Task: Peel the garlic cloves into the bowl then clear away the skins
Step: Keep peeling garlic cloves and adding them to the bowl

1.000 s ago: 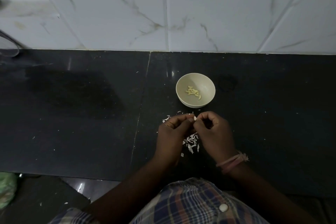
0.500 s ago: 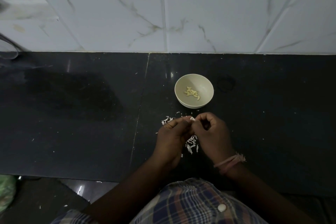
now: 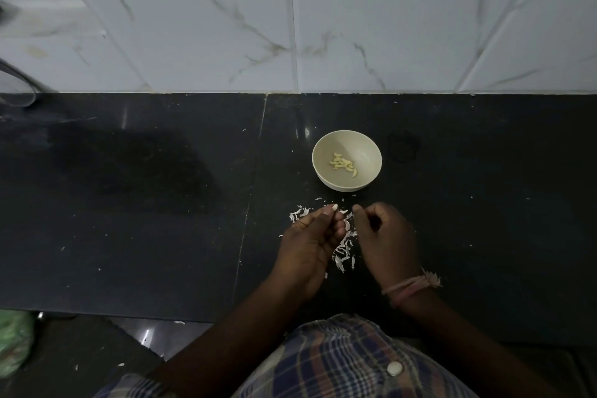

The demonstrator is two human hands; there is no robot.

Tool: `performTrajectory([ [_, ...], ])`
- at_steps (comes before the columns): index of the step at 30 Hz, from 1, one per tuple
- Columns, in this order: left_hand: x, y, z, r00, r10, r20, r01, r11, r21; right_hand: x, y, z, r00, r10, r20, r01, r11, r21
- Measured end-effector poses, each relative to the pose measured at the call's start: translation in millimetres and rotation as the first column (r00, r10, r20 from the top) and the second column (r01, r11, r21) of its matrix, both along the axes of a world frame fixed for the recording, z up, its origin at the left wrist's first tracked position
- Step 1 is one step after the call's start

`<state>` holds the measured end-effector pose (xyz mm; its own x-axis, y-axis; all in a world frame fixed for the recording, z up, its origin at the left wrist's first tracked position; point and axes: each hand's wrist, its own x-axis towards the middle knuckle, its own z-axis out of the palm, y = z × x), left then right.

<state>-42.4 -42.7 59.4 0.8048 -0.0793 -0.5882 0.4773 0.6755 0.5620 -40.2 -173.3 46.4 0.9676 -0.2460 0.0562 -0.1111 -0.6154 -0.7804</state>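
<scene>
Left hand (image 3: 310, 239) pinching small pale garlic clove (image 3: 334, 206) at fingertips, fingers curled round it. Right hand (image 3: 386, 236) just beside, slightly apart, fingers curled, can't tell if anything's in it tbh. Loose white skins (image 3: 344, 249) scattered on dark surface (image 3: 161, 203) between and under hands. Bowl (image 3: 368, 152) just beyond hands, peeled cloves (image 3: 344, 165) piled inside. Thread band (image 3: 410, 286) on right wrist.
</scene>
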Motion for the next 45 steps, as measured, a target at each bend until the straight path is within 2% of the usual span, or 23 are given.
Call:
performTrajectory([
  [3, 0.5, -0.3, 0.9, 1.000, -0.007, 0.008, 0.007, 1.000, 0.016, -1.9, -1.5, 2.5, 0.998, 0.051, 0.025, -0.052, 0.996, 0.073],
  [11, 0.4, -2.1, -4.4, 0.999, -0.021, 0.048, 0.018, 0.997, 0.077, 2.7, -1.9, 8.8, 0.965, 0.163, 0.204, -0.167, 0.986, 0.003],
  [15, 1.2, -1.6, -9.0, 0.991, -0.060, 0.115, 0.039, 0.983, 0.178, 4.6, -2.7, 10.2, 0.970, 0.175, 0.171, -0.173, 0.985, -0.023],
  [20, 0.6, -0.8, -12.2, 0.971, -0.124, 0.204, 0.043, 0.931, 0.362, 7.2, -2.3, 10.8, 0.975, 0.169, 0.144, -0.176, 0.984, 0.031],
  [23, 1.4, -0.4, -11.0, 0.965, -0.141, 0.220, 0.038, 0.909, 0.414, 8.7, -0.2, 11.4, 0.982, 0.148, 0.116, -0.162, 0.980, 0.115],
  [27, 3.1, -4.0, -9.1, 0.972, -0.132, 0.196, 0.048, 0.922, 0.384, 10.7, 1.8, 13.6, 0.997, 0.070, -0.033, -0.051, 0.914, 0.402],
  [29, 5.0, -4.8, -7.9, 0.977, -0.120, 0.175, 0.051, 0.933, 0.357, 10.9, 1.2, 13.4, 0.996, 0.072, -0.053, -0.040, 0.887, 0.459],
  [35, 8.7, -6.7, -5.8, 0.982, -0.122, 0.146, 0.071, 0.948, 0.311, 13.1, 5.0, 9.2, 0.997, 0.059, -0.058, -0.028, 0.897, 0.441],
  [39, 13.5, -8.2, -4.5, 0.982, -0.103, 0.156, 0.051, 0.951, 0.306, 14.8, 6.0, 7.5, 0.995, 0.024, -0.093, 0.025, 0.868, 0.495],
  [42, 16.2, -9.9, -3.9, 0.981, -0.103, 0.162, 0.044, 0.942, 0.331, 17.4, 5.2, 6.5, 0.991, 0.016, -0.134, 0.058, 0.848, 0.527],
  [45, 16.7, -10.6, -6.3, 0.977, -0.129, 0.169, 0.057, 0.924, 0.379, 20.4, 2.2, 6.8, 0.991, 0.014, -0.136, 0.054, 0.873, 0.484],
])
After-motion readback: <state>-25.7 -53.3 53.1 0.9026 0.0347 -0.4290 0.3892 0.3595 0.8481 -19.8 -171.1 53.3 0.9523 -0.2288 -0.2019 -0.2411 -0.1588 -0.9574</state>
